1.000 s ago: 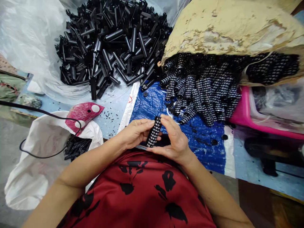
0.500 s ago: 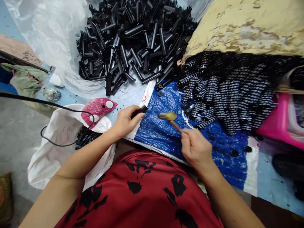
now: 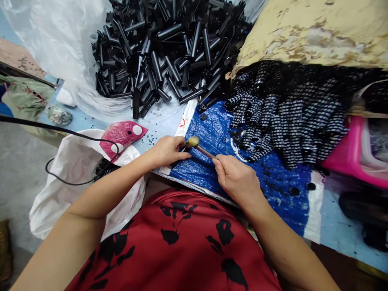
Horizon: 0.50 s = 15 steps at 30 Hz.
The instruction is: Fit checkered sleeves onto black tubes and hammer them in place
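Gripping a rounded hammer (image 3: 193, 141), right hand (image 3: 238, 178) faces black piece (image 3: 182, 148) in left hand (image 3: 167, 152).

There's one hammer (image 3: 192, 141), one pink packet (image 3: 123, 137) — many black tubes (image 3: 169, 31).

We can read no words or numbers: the white characters on the black cylinders (image 3: 280, 121) are too small (even the nearest ones), and the red mark (image 3: 182, 122) on the sheet's white border (image 3: 188, 111) is illegible.

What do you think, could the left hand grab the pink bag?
Probably yes: the pink bag lies near the left hand, and only a black cable crosses it. But that hand looks busy beside the hammer.
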Tool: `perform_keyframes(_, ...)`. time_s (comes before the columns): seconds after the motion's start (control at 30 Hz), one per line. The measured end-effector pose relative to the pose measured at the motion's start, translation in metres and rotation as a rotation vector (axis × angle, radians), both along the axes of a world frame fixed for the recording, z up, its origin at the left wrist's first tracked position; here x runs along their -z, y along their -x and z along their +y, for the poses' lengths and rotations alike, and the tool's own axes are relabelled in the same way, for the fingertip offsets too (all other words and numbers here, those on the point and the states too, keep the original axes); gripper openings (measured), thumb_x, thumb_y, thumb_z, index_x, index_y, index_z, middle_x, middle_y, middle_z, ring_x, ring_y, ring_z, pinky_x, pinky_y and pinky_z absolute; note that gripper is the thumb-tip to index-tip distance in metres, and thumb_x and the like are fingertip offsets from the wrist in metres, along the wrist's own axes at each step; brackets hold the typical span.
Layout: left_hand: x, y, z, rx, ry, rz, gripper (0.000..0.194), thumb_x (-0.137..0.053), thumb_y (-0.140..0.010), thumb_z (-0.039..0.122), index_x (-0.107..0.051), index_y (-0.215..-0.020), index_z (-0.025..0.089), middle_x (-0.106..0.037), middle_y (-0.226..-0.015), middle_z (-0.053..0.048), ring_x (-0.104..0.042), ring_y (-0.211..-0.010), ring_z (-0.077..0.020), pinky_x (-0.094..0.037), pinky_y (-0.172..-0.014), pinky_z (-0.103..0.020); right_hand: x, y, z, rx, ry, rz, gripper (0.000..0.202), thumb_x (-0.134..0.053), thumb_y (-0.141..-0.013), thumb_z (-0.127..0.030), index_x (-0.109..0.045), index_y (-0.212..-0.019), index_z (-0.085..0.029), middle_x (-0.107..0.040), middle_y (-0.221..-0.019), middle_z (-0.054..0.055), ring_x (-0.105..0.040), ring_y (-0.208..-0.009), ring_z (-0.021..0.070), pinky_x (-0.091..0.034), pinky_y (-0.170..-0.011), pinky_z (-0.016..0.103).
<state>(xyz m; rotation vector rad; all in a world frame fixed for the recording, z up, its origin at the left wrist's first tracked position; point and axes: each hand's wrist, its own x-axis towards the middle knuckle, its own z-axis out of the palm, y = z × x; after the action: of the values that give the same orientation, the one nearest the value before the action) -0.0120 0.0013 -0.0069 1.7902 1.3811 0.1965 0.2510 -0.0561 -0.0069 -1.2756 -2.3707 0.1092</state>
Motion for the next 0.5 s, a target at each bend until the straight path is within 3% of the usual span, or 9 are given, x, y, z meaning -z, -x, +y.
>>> perform_keyframes(0.17,-0.004,0.000,0.015,0.080,0.089,0.032,0.032,-0.080,-0.077,0.038,-0.055,-0.076,0.017,-0.056,-0.067,0.003,-0.047,-0.063,-0.0123,-0.028,-0.060,-0.027,-0.012,0.007,-0.010,-0.191,-0.102,0.236,0.026,-0.039,-0.110,-0.024,-0.062,-0.115,-0.013,-0.068,-0.085,0.006,-0.062,-0.076,0.0151,-0.045,-0.072,0.028)
perform_keyframes(0.3,-0.001,-0.010,0.016,0.093,0.067,0.099,0.033,-0.078,-0.080,0.039,-0.053,-0.076,0.018,-0.055,-0.068,0.002,-0.044,-0.062,-0.0125,-0.028,-0.061,-0.028,-0.001,0.015,-0.019,-0.273,0.022,-0.019,0.021,-0.051,-0.107,-0.027,-0.065,-0.098,-0.016,-0.060,-0.072,0.003,-0.056,-0.066,0.0160,-0.041,-0.064,0.031)
perform_keyframes(0.37,-0.002,-0.014,0.013,0.083,0.013,0.136,0.030,-0.075,-0.081,0.037,-0.053,-0.078,0.018,-0.056,-0.070,0.001,-0.045,-0.063,-0.0131,-0.029,-0.062,-0.029,0.005,0.013,-0.021,-0.286,0.071,-0.046,0.017,-0.056,-0.105,-0.026,-0.067,-0.097,-0.015,-0.060,-0.072,0.002,-0.056,-0.066,0.0159,-0.041,-0.064,0.031)
perform_keyframes(0.43,-0.009,-0.007,0.008,0.059,-0.035,0.144,0.026,-0.072,-0.082,0.035,-0.053,-0.078,0.018,-0.057,-0.072,0.000,-0.046,-0.064,-0.0133,-0.030,-0.062,-0.029,0.007,0.003,-0.020,-0.307,0.105,0.074,0.015,-0.056,-0.104,-0.022,-0.067,-0.106,-0.013,-0.064,-0.079,0.004,-0.059,-0.070,0.0151,-0.044,-0.068,0.029)
perform_keyframes(0.5,-0.024,0.018,0.000,0.059,-0.034,0.130,0.023,-0.068,-0.082,0.033,-0.051,-0.076,0.019,-0.056,-0.070,0.001,-0.045,-0.062,-0.0129,-0.030,-0.061,-0.029,0.009,-0.012,-0.020,-0.282,0.111,0.176,0.015,-0.057,-0.103,-0.018,-0.067,-0.113,-0.012,-0.068,-0.085,0.005,-0.061,-0.073,0.0143,-0.047,-0.071,0.028)
